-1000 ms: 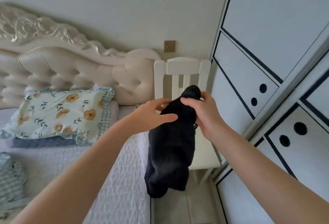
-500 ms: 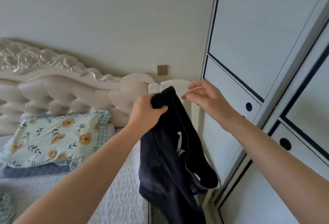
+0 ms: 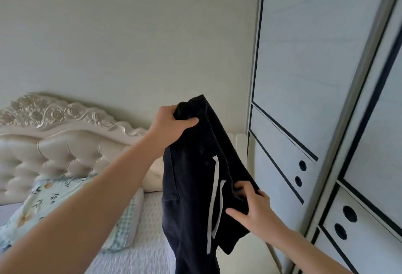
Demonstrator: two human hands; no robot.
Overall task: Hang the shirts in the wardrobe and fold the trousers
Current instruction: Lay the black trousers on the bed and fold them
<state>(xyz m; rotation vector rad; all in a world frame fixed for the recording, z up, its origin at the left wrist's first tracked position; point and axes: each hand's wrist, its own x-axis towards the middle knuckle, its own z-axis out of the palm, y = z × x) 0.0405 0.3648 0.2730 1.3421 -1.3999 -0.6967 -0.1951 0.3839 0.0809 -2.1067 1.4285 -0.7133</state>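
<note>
Left hand (image 3: 171,122) raised at arm's length, fingers and thumb clamped round the top edge of the dark trousers (image 3: 195,186). Trousers hang free between bed (image 3: 139,249) and wardrobe (image 3: 304,121). Right hand (image 3: 253,205) lower, forearm angled up from lower right; thumb and fingers pinch a fold of the cloth, probably the waistband, though the fabric hides the fingertips.

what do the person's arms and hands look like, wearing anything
The left hand and right hand are bare: no gloves, rings or watch visible. The left forearm and right forearm are uncovered, with no sleeve in view.
</note>
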